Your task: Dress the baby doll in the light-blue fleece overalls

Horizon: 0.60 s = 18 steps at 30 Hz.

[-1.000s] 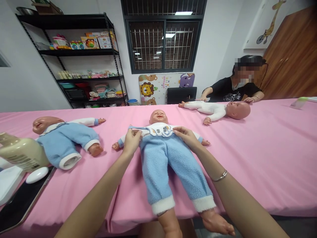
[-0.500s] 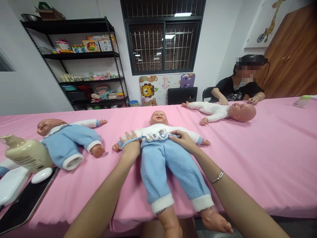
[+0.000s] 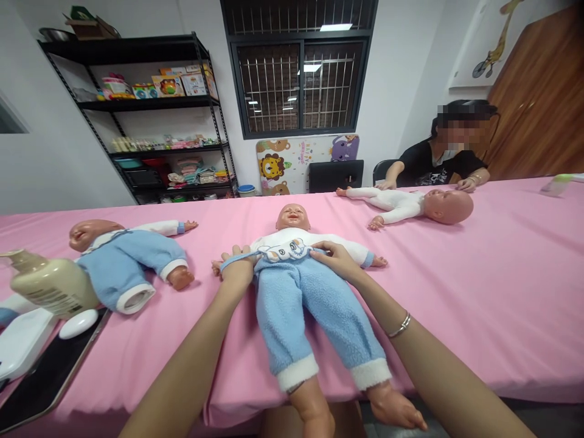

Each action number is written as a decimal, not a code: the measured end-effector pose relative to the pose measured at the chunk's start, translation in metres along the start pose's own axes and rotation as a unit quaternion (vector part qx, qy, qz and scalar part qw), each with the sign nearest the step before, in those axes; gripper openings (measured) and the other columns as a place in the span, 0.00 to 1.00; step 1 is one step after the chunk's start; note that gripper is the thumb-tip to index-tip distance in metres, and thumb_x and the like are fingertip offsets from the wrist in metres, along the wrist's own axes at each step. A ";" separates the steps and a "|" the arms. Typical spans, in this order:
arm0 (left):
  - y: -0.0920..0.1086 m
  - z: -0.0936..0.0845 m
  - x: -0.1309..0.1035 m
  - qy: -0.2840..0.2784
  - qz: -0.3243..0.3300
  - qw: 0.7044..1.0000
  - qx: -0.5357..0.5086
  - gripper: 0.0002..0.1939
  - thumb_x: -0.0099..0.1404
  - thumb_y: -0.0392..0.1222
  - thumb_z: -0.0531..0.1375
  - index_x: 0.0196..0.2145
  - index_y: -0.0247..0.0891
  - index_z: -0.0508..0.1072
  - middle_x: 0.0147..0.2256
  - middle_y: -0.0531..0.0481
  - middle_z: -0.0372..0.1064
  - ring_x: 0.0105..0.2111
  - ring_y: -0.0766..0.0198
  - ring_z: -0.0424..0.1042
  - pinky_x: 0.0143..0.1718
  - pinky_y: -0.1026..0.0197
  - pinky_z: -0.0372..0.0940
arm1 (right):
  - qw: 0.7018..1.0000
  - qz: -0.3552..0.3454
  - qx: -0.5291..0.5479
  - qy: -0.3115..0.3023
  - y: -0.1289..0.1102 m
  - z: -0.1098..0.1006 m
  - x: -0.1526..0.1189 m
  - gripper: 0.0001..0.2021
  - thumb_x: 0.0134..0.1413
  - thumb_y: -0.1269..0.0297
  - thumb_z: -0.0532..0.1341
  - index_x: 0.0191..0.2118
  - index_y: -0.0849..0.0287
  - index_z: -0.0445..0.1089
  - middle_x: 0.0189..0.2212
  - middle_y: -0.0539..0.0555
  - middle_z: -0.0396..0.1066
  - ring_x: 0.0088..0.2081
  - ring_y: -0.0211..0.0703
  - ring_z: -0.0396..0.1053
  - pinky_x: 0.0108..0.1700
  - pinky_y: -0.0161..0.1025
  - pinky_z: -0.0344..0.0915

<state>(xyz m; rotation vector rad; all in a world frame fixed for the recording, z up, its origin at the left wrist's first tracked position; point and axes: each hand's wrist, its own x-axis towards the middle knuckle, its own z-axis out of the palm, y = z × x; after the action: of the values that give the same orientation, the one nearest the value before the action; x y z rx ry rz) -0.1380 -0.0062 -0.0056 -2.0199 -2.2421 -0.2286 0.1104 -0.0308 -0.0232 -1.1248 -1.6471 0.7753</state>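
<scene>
A baby doll (image 3: 293, 217) in a white top lies on its back in front of me, wearing fluffy blue overalls (image 3: 285, 304) with white cuffs. The animal-patterned bib (image 3: 287, 249) lies across its belly. My left hand (image 3: 238, 263) is beside the doll's arm at the left, a blue strap looped over its back; its fingers are spread and partly over the doll's sleeve. My right hand (image 3: 335, 258) pinches the bib's right edge, its thumb and fingertips at the cloth.
At the left lie a second doll (image 3: 132, 249) in blue, a pump bottle (image 3: 52, 283), a white case (image 3: 25, 340) and a black tablet (image 3: 55, 371). A third doll (image 3: 401, 204) in white lies across the pink table (image 3: 515, 274), near a seated person (image 3: 433, 158).
My left hand has shifted slightly left and down with the strap, drawing the bib and trousers slightly left. The seated person's one hand has moved towards the white doll's legs.
</scene>
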 end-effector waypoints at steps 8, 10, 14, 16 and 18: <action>0.003 -0.004 -0.008 0.156 0.025 0.987 -0.017 0.18 0.63 0.46 0.52 0.50 0.43 0.66 0.57 0.37 0.50 0.48 0.44 0.60 0.46 0.43 0.57 | 0.999 0.041 0.016 -0.005 -0.002 -0.001 -0.001 0.17 0.47 0.53 0.62 0.40 0.61 0.71 0.40 0.56 0.73 0.43 0.49 0.68 0.46 0.44 0.62; 0.004 -0.005 -0.007 0.196 0.037 0.979 -0.043 0.20 0.61 0.48 0.56 0.51 0.44 0.65 0.59 0.38 0.46 0.54 0.42 0.55 0.52 0.41 0.53 | 0.999 0.039 0.013 -0.006 -0.001 -0.001 -0.001 0.17 0.47 0.54 0.62 0.39 0.61 0.71 0.40 0.56 0.73 0.43 0.49 0.68 0.47 0.44 0.62; 0.005 -0.008 -0.005 0.244 0.067 0.965 -0.074 0.20 0.60 0.45 0.58 0.50 0.45 0.66 0.60 0.41 0.48 0.60 0.39 0.44 0.57 0.37 0.44 | 0.999 0.034 0.009 -0.006 0.000 -0.001 0.000 0.17 0.47 0.53 0.62 0.39 0.61 0.71 0.40 0.57 0.73 0.43 0.50 0.68 0.47 0.45 0.63; 0.006 -0.010 -0.005 0.255 0.069 0.962 -0.070 0.19 0.61 0.44 0.56 0.51 0.45 0.66 0.57 0.40 0.53 0.59 0.41 0.47 0.57 0.35 0.43 | 1.000 0.027 0.008 -0.010 0.000 -0.001 0.000 0.17 0.48 0.53 0.62 0.39 0.61 0.71 0.40 0.57 0.73 0.43 0.50 0.68 0.47 0.45 0.63; 0.005 -0.012 -0.006 0.252 0.061 0.963 -0.066 0.20 0.61 0.42 0.56 0.52 0.44 0.64 0.53 0.40 0.58 0.54 0.43 0.56 0.55 0.34 0.46 | 1.000 0.021 0.006 -0.014 0.001 -0.001 0.000 0.18 0.48 0.52 0.61 0.39 0.61 0.71 0.41 0.57 0.73 0.44 0.50 0.68 0.47 0.45 0.62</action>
<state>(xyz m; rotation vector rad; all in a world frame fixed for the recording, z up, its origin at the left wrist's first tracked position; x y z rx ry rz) -0.1320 -0.0139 0.0053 -1.8743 -1.8220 -0.7987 0.1118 -0.0304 -0.0235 -1.1483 -1.6444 0.8317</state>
